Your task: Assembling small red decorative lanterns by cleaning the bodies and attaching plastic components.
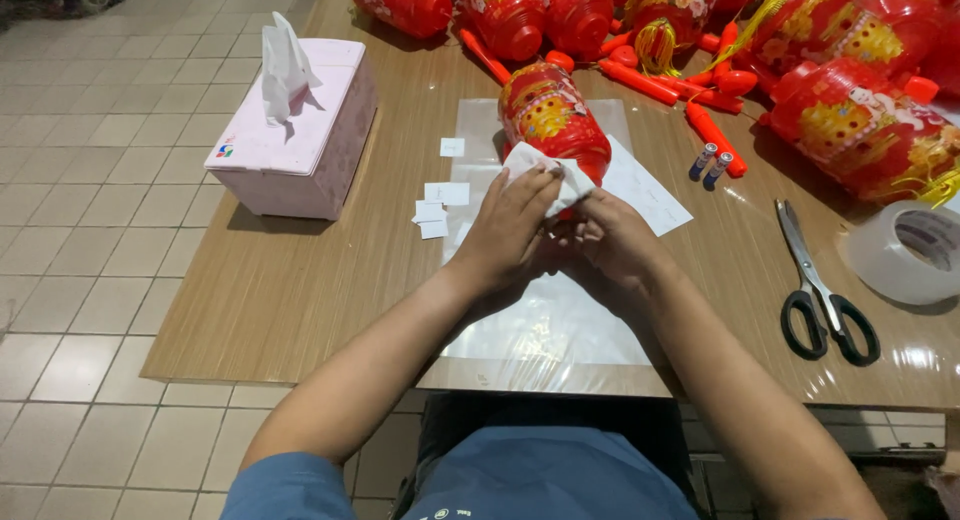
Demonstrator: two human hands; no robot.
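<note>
A tissue box (295,130) sat upper left on the table (300,280); lanterns (700,30) crowded the top; scissors (822,285) and tape roll (912,252) lay right.

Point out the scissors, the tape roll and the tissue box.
scissors (812,280): head view, on the blades just above the black handles.
tape roll (890,263): head view, on its clear outer wall, at the table's right edge.
tissue box (290,140): head view, on its pink top, below the tissue sticking out.

left hand (510,225) presses white tissue (548,172) on red lantern (553,118) | right hand (612,242) grips lantern's near end
</note>
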